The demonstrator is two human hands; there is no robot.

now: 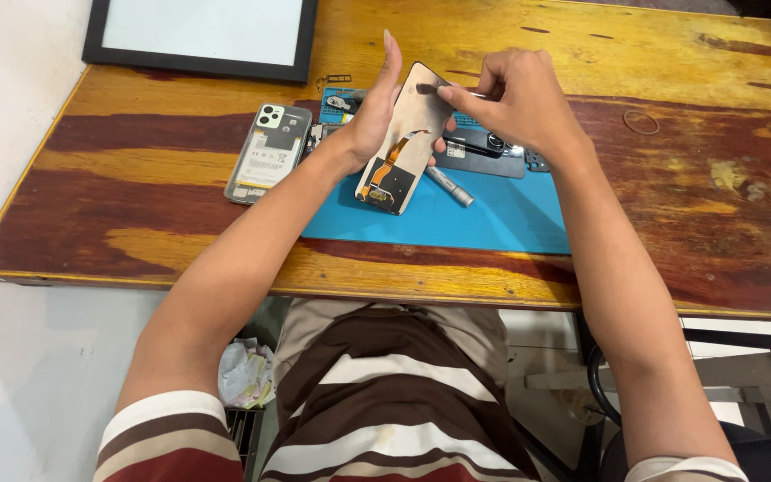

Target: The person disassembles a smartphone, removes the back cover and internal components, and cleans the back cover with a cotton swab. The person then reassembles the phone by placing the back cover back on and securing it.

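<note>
Blue mat (493,223) sits mid-tabletop; your left hand (369,116) grips the tilted phone screen panel (399,143), right hand (510,94) fingers pinched at its top edge. Peel gently next.

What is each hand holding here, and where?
Left hand grips the phone screen panel by its left edge; right hand pinches a dark strip at its top.

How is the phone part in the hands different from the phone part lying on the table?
The screen panel is tilted up on its end, gripped by the left hand; the back cover lies flat on the table, untouched. The screen panel shows an orange ribbon cable; the back cover shows round camera rings. Both are flat, phone-shaped pieces.
</note>
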